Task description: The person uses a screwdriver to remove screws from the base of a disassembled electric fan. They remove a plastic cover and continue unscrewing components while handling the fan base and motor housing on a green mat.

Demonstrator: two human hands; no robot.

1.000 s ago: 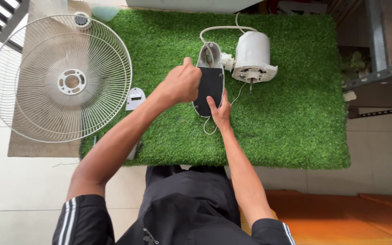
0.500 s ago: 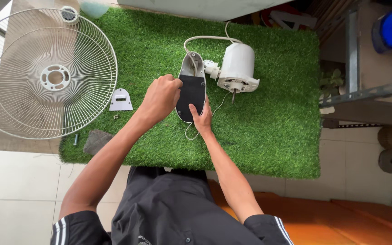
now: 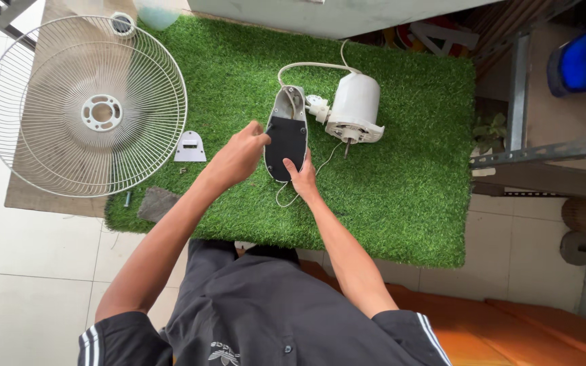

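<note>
The fan neck housing (image 3: 286,132), a long oval shell with a black cover plate over its lower half and grey insides showing at the far end, lies on the green turf mat (image 3: 408,196) on the floor, hinged to the white motor body (image 3: 354,108) just beside it. My left hand (image 3: 239,157) is at its left edge, fingers curled with the tips pressed against the rim of the black plate; the grip looks closed on that edge, though I cannot tell how much of the plate it truly holds. My right hand (image 3: 302,175) sits at the near end, fingertips touching the bottom tip of the plate, loosely together, pinning rather than clamping.

To handle this well, I judge that both hands should press evenly so the plate stays flat on the shell and does not skew. The thin white cord (image 3: 286,196) loops out just under my right hand, so I would keep it free of the seam. The thicker cable (image 3: 306,66) arcs from the shell's far end round to the motor.

Well apart to the left rest the round wire fan guard (image 3: 86,108), a small white bracket piece (image 3: 190,147) and a loose screw (image 3: 127,198).
</note>
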